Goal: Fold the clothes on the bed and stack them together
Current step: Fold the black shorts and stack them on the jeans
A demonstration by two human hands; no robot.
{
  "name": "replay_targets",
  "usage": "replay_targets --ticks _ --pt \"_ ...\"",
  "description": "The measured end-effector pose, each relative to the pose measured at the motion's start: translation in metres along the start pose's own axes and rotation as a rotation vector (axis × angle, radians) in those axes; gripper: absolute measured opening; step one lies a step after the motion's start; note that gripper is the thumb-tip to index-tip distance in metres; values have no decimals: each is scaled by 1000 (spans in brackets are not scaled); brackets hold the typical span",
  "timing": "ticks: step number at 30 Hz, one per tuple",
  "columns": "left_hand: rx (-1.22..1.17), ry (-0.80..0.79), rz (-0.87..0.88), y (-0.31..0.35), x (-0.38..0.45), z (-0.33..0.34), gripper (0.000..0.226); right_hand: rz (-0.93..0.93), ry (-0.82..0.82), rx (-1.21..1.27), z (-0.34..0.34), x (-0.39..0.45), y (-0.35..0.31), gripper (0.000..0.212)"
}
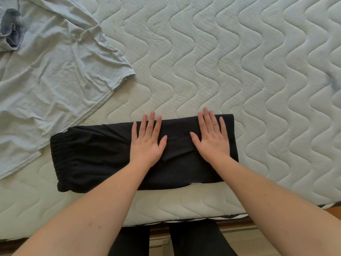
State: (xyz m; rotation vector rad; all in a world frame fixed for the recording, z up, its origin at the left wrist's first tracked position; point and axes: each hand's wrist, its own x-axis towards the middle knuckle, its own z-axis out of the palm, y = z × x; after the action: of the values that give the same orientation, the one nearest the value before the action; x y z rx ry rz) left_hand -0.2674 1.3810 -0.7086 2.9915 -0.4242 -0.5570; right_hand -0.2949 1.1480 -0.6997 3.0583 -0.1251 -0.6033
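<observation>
No brand or readable writing shows; the only mark is a small pale tag at the near edge of the black trousers (103,159), too small to read.

The trousers lie folded into a long band across the near part of the bed (239,61), the elastic waistband at the left end and the folded edge at the right. Both hands lie flat on them, palms down, fingers straight and slightly spread, pointing away from the person. The left hand (147,143) presses near the middle of the band, its fingertips reaching just past the far edge onto the mattress. The right hand (212,139) presses near the right end, its fingertips also at the far edge. Neither hand grips anything. Both forearms are bare and stretch out from the lower corners.

A pale blue T-shirt (51,74) lies spread and wrinkled at the upper left, unfolded, its hem just beside the waistband. The mattress is white with wavy quilting.
</observation>
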Motion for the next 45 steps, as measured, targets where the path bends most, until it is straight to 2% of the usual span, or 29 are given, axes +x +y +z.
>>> replay_targets --ticks 6,9,11,13,16,19,22,28,31,33,37,41,43,45 --pt "23 -68 10 3 2 -9 70 211 -94 137 -10 -8 51 86" --pt "42 14 134 7 -9 -16 67 470 6 390 -21 -18 51 89" --pt "29 58 216 7 -21 -16 68 657 66 530 -24 -24 51 83" --pt "37 40 206 1 -34 -13 68 744 -11 590 -25 -26 52 73" --pt "88 -31 146 -15 -53 -7 68 658 -116 582 -26 -26 56 63" --pt "109 -62 151 -20 -62 -6 67 493 -134 691 -27 -28 61 50" --pt "107 -69 171 -13 -60 -7 65 403 -155 712 -28 -31 72 44" --pt "110 -99 341 32 -42 -11 61 502 -91 689 -25 -41 128 38" --pt "123 -162 367 58 -36 -7 63 537 -118 726 -24 -47 151 36" --pt "145 -217 351 62 -33 -1 65 508 -151 765 -28 -49 154 35" --pt "115 -325 344 59 -26 2 66 415 -139 763 -52 -50 140 51" --pt "39 -452 371 61 -21 -15 64 291 -99 777 -91 -67 108 43" --pt "-128 -431 406 54 -15 -36 59 268 -87 777 -110 -78 87 42" --pt "-315 -226 390 32 -9 -59 47 232 -88 752 -127 -86 63 42"
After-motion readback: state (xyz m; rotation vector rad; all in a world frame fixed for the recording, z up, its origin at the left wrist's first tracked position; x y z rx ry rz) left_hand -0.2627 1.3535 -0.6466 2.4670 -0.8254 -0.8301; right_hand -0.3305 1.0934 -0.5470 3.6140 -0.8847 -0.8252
